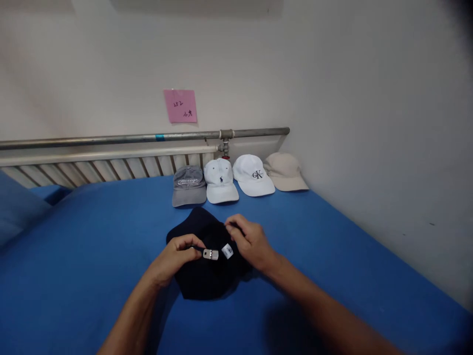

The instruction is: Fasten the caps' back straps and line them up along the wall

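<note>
A dark navy or black baseball cap [207, 283] lies on the blue bed, its inside partly turned toward me. My left hand [177, 254] pinches the cap's back strap between thumb and fingers, right beside its silver metal buckle [211, 254]. On the other side, my right hand [251, 239] has thumb and fingertips closed on the cap's edge; whether they also hold the strap's end is too dark to tell. Between the hands, a small white label [227, 251] shows inside the cap.
Beyond the dark cap stand a grey cap [189, 185], a white cap with a small dark emblem [221, 182], a white cap with dark lettering [253, 175] and a beige cap [285, 171]. Behind them are a radiator [111, 167], a pipe [121, 140] and the wall [351, 123].
</note>
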A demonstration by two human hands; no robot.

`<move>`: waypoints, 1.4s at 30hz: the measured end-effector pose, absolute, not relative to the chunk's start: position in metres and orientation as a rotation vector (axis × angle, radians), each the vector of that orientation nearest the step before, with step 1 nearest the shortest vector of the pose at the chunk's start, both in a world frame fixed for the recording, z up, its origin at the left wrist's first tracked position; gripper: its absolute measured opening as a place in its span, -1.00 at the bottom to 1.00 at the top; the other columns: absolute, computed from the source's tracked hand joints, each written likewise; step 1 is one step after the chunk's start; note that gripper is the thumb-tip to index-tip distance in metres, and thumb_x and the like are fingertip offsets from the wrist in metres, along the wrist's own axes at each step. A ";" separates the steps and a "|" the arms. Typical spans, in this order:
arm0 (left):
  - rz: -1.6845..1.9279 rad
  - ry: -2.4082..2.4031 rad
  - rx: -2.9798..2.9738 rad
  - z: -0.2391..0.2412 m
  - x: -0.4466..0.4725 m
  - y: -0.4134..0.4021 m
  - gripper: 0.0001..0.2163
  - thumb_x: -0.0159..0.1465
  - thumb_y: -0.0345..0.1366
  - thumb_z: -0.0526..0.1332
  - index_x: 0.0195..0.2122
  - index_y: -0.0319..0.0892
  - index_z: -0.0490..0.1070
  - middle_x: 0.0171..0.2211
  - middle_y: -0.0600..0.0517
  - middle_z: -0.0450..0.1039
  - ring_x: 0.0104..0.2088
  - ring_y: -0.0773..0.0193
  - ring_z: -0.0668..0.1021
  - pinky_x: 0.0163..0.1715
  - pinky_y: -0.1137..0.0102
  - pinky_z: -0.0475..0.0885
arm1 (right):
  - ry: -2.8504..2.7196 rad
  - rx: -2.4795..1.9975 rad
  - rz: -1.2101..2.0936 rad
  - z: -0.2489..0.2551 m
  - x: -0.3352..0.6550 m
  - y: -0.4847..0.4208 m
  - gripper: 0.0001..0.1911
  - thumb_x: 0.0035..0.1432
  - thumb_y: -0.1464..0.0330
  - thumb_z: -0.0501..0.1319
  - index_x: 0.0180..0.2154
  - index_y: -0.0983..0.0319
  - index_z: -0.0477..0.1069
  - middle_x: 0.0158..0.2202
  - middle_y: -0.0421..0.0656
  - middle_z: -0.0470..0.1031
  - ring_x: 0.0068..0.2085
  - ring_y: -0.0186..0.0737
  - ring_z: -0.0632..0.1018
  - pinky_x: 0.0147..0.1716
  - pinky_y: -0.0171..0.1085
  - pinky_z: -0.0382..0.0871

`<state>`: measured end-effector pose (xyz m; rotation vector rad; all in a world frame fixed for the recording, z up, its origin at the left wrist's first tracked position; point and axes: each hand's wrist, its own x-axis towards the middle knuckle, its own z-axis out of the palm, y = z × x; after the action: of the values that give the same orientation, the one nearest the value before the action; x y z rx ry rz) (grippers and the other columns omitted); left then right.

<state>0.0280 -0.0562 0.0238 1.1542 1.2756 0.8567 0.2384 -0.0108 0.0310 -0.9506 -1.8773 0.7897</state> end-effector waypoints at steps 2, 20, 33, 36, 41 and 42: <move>0.867 1.300 1.092 0.022 0.028 -0.054 -0.90 0.00 -0.34 0.25 -0.43 -0.21 0.47 -0.57 0.15 0.36 -0.58 0.44 0.31 -0.55 0.51 0.10 | -1.951 -0.869 0.851 0.035 0.230 -0.012 -0.86 0.19 0.38 0.08 -0.33 0.18 0.41 -0.46 -0.23 0.44 -0.44 -0.31 0.44 -0.37 -0.32 0.25; 0.863 1.288 1.074 0.013 0.032 -0.048 -0.76 -0.01 -0.24 0.43 -0.42 -0.18 0.39 -0.51 0.16 0.39 -0.50 0.44 0.35 -0.48 0.52 0.21 | -1.684 -1.104 1.653 0.004 0.226 -0.018 -0.89 0.08 0.38 0.19 -0.47 0.21 0.43 -0.52 -0.24 0.49 -0.53 -0.41 0.36 -0.51 -0.38 0.18; 0.910 1.312 0.944 0.014 0.024 -0.055 -0.76 0.04 -0.15 0.41 -0.29 -0.10 0.54 -0.39 0.07 0.52 -0.42 0.32 0.49 -0.40 0.45 0.34 | -1.343 -0.983 1.743 0.021 0.230 -0.017 -0.71 0.12 0.12 0.19 -0.34 0.22 0.41 -0.65 -0.35 0.26 -0.69 -0.49 0.15 -0.70 -0.42 0.04; 0.985 1.175 0.998 0.013 0.019 -0.055 -0.83 0.03 -0.19 0.41 -0.37 -0.09 0.55 -0.39 0.08 0.49 -0.41 0.35 0.46 -0.37 0.46 0.33 | -1.064 -0.873 1.899 0.025 0.236 -0.011 -0.50 0.18 -0.03 0.03 -0.25 0.27 0.44 -0.67 -0.35 0.23 -0.73 -0.52 0.00 -0.76 -0.43 -0.06; 0.892 0.774 1.344 0.013 0.022 -0.059 -0.92 0.16 -0.23 0.31 -0.40 -0.09 0.57 -0.38 0.04 0.43 -0.34 0.32 0.42 -0.31 0.44 0.30 | -1.069 -0.769 2.029 0.027 0.236 -0.015 -0.63 0.17 0.17 0.05 -0.18 0.27 0.44 -0.65 -0.33 0.27 -0.72 -0.52 -0.02 -0.74 -0.44 -0.18; 0.845 0.737 1.350 0.014 0.024 -0.060 -0.92 0.18 -0.24 0.30 -0.39 -0.09 0.57 -0.35 0.03 0.43 -0.31 0.29 0.43 -0.28 0.42 0.31 | -1.112 -0.801 2.015 0.026 0.235 -0.017 -0.69 0.15 0.24 0.06 -0.15 0.24 0.42 -0.64 -0.33 0.29 -0.72 -0.52 -0.01 -0.74 -0.44 -0.18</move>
<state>0.0242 -0.0600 0.0139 1.3499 0.7365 0.8451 0.2349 -0.0170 0.0260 -0.8010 -1.1120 2.0147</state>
